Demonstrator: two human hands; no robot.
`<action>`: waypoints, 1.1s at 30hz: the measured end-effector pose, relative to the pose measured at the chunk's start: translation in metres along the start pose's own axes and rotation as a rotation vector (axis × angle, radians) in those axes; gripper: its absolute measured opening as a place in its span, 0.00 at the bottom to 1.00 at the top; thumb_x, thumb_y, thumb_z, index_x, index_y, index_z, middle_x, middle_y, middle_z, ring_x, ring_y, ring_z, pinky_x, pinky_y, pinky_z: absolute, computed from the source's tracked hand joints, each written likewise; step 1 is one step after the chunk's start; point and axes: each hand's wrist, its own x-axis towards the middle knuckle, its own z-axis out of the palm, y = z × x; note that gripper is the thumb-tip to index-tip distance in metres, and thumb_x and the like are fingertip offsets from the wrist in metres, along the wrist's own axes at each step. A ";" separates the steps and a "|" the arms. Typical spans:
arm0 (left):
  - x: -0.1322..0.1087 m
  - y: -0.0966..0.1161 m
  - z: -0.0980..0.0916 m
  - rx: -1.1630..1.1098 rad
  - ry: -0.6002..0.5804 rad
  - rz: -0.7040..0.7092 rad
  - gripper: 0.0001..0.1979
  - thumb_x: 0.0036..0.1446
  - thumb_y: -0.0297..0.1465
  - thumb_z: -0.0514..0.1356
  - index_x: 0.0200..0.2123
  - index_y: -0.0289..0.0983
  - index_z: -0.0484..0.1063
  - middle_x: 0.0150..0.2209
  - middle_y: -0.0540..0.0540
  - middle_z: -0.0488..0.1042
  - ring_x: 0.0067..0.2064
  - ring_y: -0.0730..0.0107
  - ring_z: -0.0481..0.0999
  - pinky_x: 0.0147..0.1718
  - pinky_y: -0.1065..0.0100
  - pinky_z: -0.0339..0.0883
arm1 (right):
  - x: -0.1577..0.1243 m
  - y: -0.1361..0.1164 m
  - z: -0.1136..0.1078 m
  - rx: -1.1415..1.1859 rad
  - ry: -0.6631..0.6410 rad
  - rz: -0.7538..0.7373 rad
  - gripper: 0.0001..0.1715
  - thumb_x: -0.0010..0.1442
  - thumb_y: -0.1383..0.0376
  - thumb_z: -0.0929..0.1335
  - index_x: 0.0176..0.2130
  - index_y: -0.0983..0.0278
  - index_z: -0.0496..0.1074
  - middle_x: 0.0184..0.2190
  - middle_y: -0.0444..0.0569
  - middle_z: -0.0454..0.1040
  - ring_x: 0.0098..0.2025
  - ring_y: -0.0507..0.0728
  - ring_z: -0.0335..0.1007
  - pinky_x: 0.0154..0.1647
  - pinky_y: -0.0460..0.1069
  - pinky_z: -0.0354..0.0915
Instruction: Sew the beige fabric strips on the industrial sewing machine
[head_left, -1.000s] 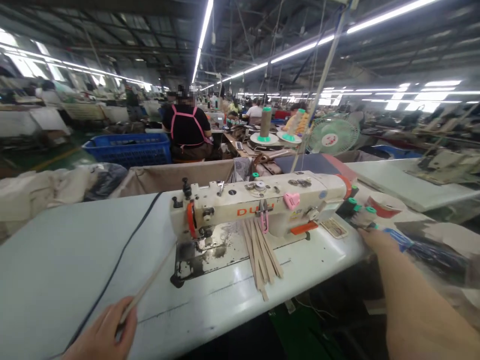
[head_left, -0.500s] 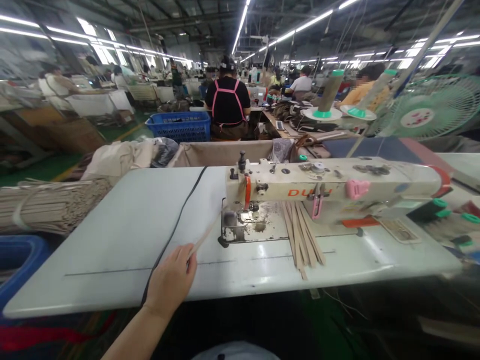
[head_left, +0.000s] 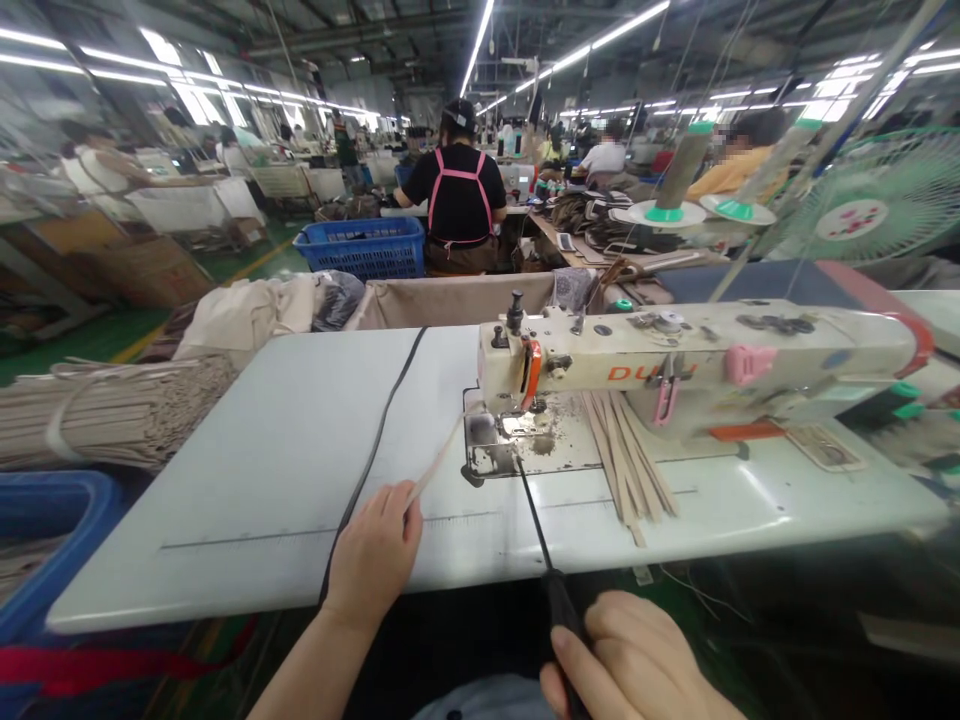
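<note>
My left hand (head_left: 376, 550) is closed on a narrow beige strip (head_left: 441, 462), which runs up to the left side of the sewing machine (head_left: 675, 360) near its needle area. In my right hand (head_left: 626, 655), at the bottom right, is a screwdriver-like tool with a black handle (head_left: 561, 608) and a thin dark shaft (head_left: 535, 515). Its tip reaches the front of the worn metal plate (head_left: 491, 460) below the machine head. A dark cord (head_left: 386, 410) crosses the white table (head_left: 255, 440) and passes behind my left hand.
Several beige strips (head_left: 626, 465) lie fanned out under the machine arm. Bundled strips (head_left: 97, 415) and a blue bin (head_left: 60, 540) stand at the left. Thread cones (head_left: 682, 175) and a green fan (head_left: 885, 210) are at the right. A person in a black shirt (head_left: 465, 195) sits ahead.
My right hand has come into view from below with the black-handled tool. My left hand still holds the strip. The whole view has shifted slightly.
</note>
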 end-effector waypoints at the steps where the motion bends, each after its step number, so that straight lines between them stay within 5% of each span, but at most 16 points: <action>1: 0.000 0.000 0.000 0.002 0.000 0.003 0.08 0.69 0.31 0.53 0.48 0.38 0.69 0.39 0.44 0.79 0.40 0.59 0.80 0.41 0.62 0.68 | 0.008 -0.001 0.007 -0.007 -0.014 -0.010 0.11 0.62 0.71 0.72 0.46 0.68 0.77 0.24 0.45 0.73 0.30 0.58 0.74 0.32 0.55 0.76; 6: 0.000 0.001 0.001 0.025 0.019 0.017 0.08 0.70 0.31 0.53 0.48 0.38 0.69 0.37 0.46 0.77 0.37 0.61 0.79 0.38 0.62 0.66 | 0.025 0.005 0.029 -0.001 0.148 -0.101 0.05 0.63 0.71 0.70 0.41 0.71 0.75 0.19 0.41 0.65 0.23 0.53 0.64 0.20 0.50 0.61; 10: 0.001 0.000 0.001 0.026 0.032 0.038 0.07 0.70 0.31 0.54 0.47 0.38 0.69 0.36 0.47 0.77 0.36 0.61 0.78 0.37 0.62 0.66 | 0.023 0.011 0.039 0.016 0.193 -0.126 0.07 0.56 0.73 0.70 0.38 0.72 0.75 0.19 0.42 0.64 0.23 0.53 0.60 0.19 0.50 0.53; 17: 0.001 0.000 0.001 0.033 0.042 0.032 0.08 0.70 0.32 0.53 0.47 0.38 0.70 0.37 0.46 0.77 0.36 0.61 0.78 0.37 0.62 0.66 | 0.015 0.011 0.048 0.115 0.262 0.021 0.09 0.55 0.72 0.66 0.37 0.68 0.74 0.22 0.46 0.64 0.25 0.55 0.60 0.23 0.50 0.57; 22: 0.002 0.002 0.000 0.034 0.040 0.022 0.08 0.70 0.31 0.54 0.47 0.38 0.70 0.37 0.47 0.77 0.36 0.62 0.78 0.37 0.62 0.67 | 0.015 0.014 0.046 0.056 0.223 0.146 0.09 0.58 0.74 0.72 0.42 0.68 0.77 0.37 0.54 0.79 0.34 0.56 0.72 0.31 0.51 0.68; 27: 0.001 0.002 0.001 0.042 0.036 0.013 0.08 0.69 0.31 0.54 0.47 0.38 0.70 0.36 0.47 0.77 0.36 0.61 0.78 0.36 0.62 0.66 | 0.016 0.013 0.036 0.101 0.121 0.064 0.16 0.60 0.77 0.68 0.49 0.74 0.74 0.35 0.54 0.81 0.32 0.56 0.74 0.30 0.52 0.67; 33: 0.001 0.001 0.002 0.043 0.021 0.014 0.08 0.70 0.32 0.53 0.48 0.38 0.70 0.37 0.46 0.77 0.37 0.61 0.79 0.37 0.62 0.68 | 0.017 0.014 0.038 0.050 0.103 -0.123 0.06 0.66 0.72 0.67 0.41 0.68 0.75 0.29 0.49 0.79 0.28 0.53 0.71 0.28 0.50 0.66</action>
